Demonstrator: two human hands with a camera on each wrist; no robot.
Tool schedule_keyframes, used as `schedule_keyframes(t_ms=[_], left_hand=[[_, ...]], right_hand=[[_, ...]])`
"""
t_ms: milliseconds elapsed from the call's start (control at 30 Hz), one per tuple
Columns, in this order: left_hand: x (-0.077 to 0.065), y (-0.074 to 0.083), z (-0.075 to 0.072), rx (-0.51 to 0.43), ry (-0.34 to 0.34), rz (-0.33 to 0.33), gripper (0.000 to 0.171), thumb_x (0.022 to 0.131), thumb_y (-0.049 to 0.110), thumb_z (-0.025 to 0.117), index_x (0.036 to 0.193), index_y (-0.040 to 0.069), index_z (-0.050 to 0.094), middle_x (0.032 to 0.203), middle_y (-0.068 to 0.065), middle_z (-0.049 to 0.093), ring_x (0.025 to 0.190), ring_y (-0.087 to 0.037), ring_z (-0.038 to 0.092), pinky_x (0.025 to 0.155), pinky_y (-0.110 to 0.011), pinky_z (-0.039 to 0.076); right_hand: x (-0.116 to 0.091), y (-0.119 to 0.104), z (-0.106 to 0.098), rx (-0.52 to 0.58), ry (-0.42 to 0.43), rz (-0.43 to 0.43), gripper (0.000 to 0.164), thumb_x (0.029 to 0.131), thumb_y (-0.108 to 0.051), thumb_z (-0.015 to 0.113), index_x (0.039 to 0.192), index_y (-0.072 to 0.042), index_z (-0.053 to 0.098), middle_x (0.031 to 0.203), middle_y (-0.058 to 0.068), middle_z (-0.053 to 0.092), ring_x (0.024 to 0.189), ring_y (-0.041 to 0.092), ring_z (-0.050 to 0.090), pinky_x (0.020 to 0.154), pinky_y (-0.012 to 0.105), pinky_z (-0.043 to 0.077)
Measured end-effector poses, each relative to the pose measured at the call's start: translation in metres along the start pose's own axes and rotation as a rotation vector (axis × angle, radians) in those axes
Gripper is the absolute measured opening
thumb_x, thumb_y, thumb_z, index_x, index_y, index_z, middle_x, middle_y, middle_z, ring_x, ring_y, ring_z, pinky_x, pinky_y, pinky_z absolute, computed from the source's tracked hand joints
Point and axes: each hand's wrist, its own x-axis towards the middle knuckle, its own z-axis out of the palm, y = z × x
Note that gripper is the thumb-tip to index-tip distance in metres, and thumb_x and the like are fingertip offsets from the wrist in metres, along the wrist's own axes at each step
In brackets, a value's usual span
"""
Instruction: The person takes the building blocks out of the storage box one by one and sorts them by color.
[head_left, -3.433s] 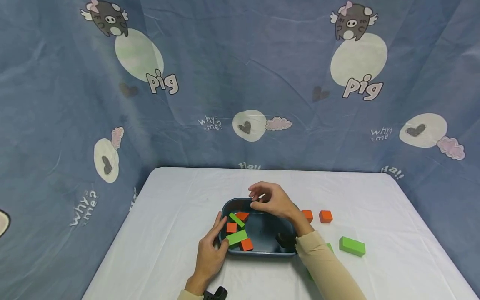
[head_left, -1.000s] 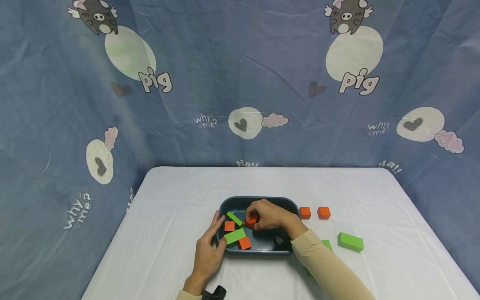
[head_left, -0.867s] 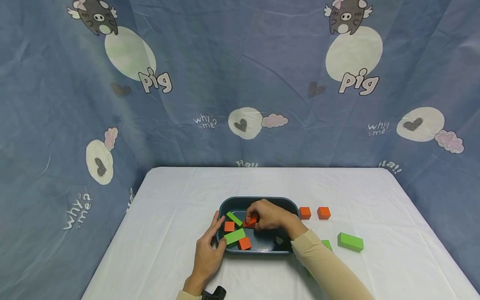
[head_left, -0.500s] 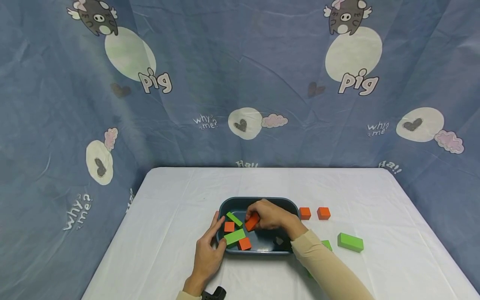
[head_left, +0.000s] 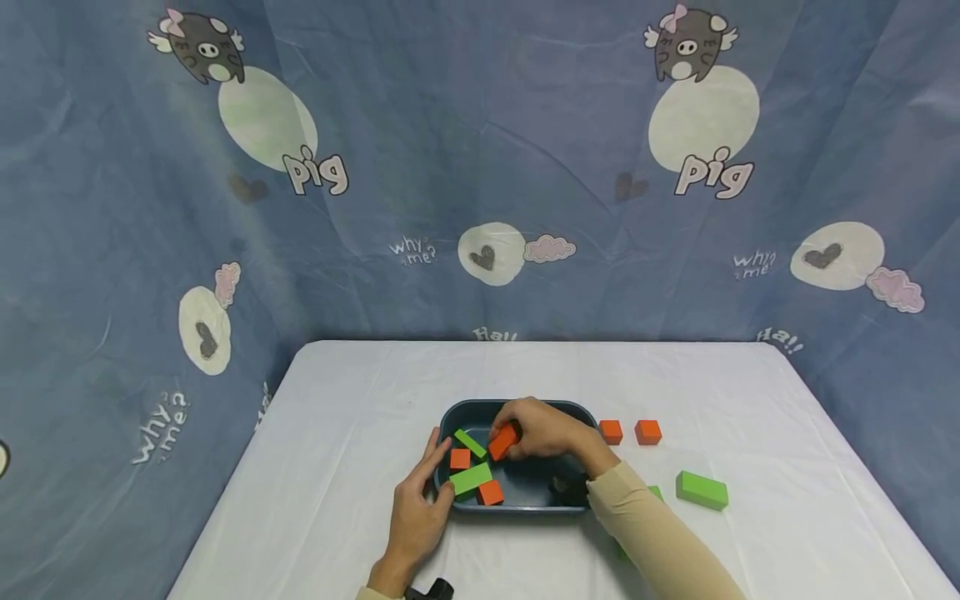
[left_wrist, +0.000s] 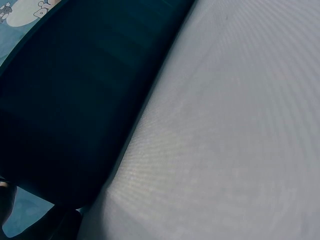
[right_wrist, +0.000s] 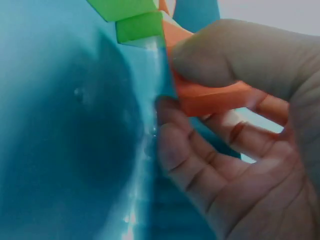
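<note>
A dark blue tray [head_left: 528, 506] stands on the table, with small orange and green blocks at its left end. Inside it, my right hand [head_left: 542, 429] pinches an orange block [head_left: 503, 442] between thumb and fingers; in the right wrist view the thumb presses on that orange block [right_wrist: 212, 99], close to a green block [right_wrist: 140, 27]. My left hand [head_left: 417, 517] rests against the tray's left side, its fingers fairly straight along the wall. Near that hand lie a long green block [head_left: 471, 478], a thin green block [head_left: 471, 443], an orange cube [head_left: 461, 458] and another orange block [head_left: 491, 492].
Right of the tray sit two orange cubes, one near the rim [head_left: 611, 432] and one farther out [head_left: 648, 432]. A large green block [head_left: 702, 490] lies closer to me. My right sleeve [head_left: 660, 529] partly covers more green pieces. A patterned blue cloth [head_left: 420, 167] hangs behind the table.
My right hand came down from above the far rim into the tray and took hold of an orange block. Over the last second that block turned in its fingers. The left hand stayed put.
</note>
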Motion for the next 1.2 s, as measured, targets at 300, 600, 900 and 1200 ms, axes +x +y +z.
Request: schedule_keyframes(t_ms=[300, 600, 900, 1200], left_hand=[[0.0, 0.001, 0.002, 0.0, 0.006, -0.011, 0.066, 0.083, -0.011, 0.062, 0.146, 0.009, 0.057, 0.158, -0.013, 0.041, 0.144, -0.021, 0.039, 0.111, -0.015, 0.028], [0.0, 0.001, 0.003, -0.026, 0.014, -0.009, 0.068, 0.082, -0.013, 0.062, 0.145, 0.01, 0.058, 0.158, -0.012, 0.041, 0.145, -0.02, 0.037, 0.111, -0.015, 0.028], [-0.002, 0.001, 0.002, -0.004, 0.01, -0.055, 0.067, 0.083, -0.013, 0.062, 0.146, 0.01, 0.057, 0.159, -0.007, 0.04, 0.146, -0.019, 0.036, 0.111, -0.014, 0.027], [0.0, 0.002, 0.002, -0.015, -0.002, -0.041, 0.067, 0.083, -0.013, 0.061, 0.146, 0.01, 0.057, 0.16, -0.009, 0.039, 0.146, -0.021, 0.036, 0.11, -0.015, 0.028]], right_hand=[[-0.015, 0.005, -0.02, 0.123, 0.113, -0.026, 0.036, 0.078, 0.004, 0.078, 0.111, -0.009, 0.073, 0.104, -0.002, 0.068, 0.083, 0.014, 0.062, 0.078, 0.028, 0.056], [-0.051, 0.012, -0.052, 0.217, 0.229, 0.024, 0.034, 0.08, 0.003, 0.077, 0.111, -0.009, 0.07, 0.101, 0.003, 0.07, 0.082, 0.02, 0.063, 0.079, 0.033, 0.056], [-0.084, 0.026, -0.071, 0.251, 0.317, 0.125, 0.031, 0.08, 0.004, 0.075, 0.107, -0.01, 0.069, 0.101, 0.005, 0.07, 0.087, 0.024, 0.066, 0.083, 0.041, 0.057], [-0.115, 0.04, -0.087, 0.215, 0.376, 0.221, 0.03, 0.079, 0.001, 0.076, 0.107, -0.008, 0.07, 0.101, 0.006, 0.071, 0.087, 0.024, 0.067, 0.088, 0.046, 0.054]])
